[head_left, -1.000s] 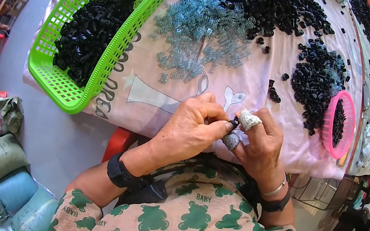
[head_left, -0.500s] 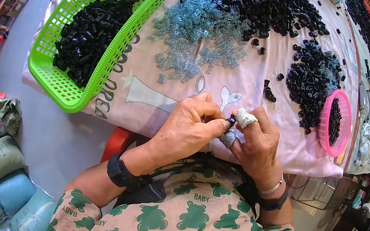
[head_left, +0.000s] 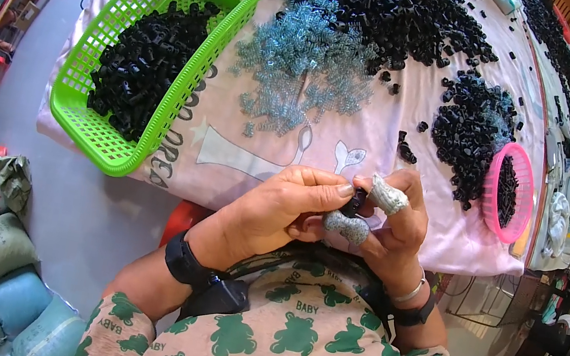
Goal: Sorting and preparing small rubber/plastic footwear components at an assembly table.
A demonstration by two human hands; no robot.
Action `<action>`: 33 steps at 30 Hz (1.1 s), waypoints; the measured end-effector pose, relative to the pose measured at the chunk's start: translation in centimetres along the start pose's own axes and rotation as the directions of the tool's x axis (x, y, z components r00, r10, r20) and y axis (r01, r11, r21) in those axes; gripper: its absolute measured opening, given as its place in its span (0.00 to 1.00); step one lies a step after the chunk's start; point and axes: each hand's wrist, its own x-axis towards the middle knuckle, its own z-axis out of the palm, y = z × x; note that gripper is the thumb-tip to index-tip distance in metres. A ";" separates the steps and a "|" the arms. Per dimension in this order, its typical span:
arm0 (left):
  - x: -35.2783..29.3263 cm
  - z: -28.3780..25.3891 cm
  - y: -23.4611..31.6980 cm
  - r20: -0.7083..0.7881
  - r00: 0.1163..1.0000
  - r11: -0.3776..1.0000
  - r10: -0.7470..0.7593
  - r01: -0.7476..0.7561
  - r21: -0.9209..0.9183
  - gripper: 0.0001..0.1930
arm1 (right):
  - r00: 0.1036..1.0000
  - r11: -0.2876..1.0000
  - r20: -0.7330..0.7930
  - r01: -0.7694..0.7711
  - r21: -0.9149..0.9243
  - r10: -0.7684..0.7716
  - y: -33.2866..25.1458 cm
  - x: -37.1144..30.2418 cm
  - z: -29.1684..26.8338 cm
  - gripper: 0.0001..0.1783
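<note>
My left hand (head_left: 280, 204) and my right hand (head_left: 398, 228) meet just above the table's near edge. Between their fingertips is a small black plastic part (head_left: 355, 201), pinched from both sides. The left thumb presses on its top, and fingers partly cover it. A white wrap (head_left: 389, 195) covers one right finger, and a grey wrap (head_left: 346, 228) covers the right thumb. Beyond the hands lies a heap of small bluish metal springs (head_left: 307, 52). A few loose black parts (head_left: 406, 149) rest between the hands and a right-hand heap of black parts (head_left: 466, 126).
A green plastic basket (head_left: 194, 78) holding black parts (head_left: 149, 62) stands on the left of the cloth-covered table (head_left: 222, 186). At the right edge, a pink basket (head_left: 528, 194) contains thin black pieces. A large black heap (head_left: 412, 17) spreads behind. Stuffed sacks (head_left: 19, 299) sit lower left.
My fingers have shifted around the black part: the left thumb has moved onto its top and more of the part shows. The grey-wrapped right thumb is now more exposed. The view has moved slightly.
</note>
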 end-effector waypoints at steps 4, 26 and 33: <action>0.0 1.0 -0.1 0.027 1.000 0.996 0.000 0.002 -0.089 0.13 | 1.000 0.999 -0.019 0.017 0.033 -0.016 0.1 -0.1 0.0 0.28; -0.2 0.0 -0.2 -0.098 0.989 0.982 0.108 -0.091 0.167 0.07 | 0.989 0.983 0.030 0.147 -0.111 -0.144 1.7 -0.7 0.0 0.30; -0.1 0.7 -0.2 -0.165 0.949 0.908 0.268 -0.192 0.372 0.07 | 0.980 0.972 0.051 0.199 -0.127 -0.194 1.6 -0.3 0.0 0.31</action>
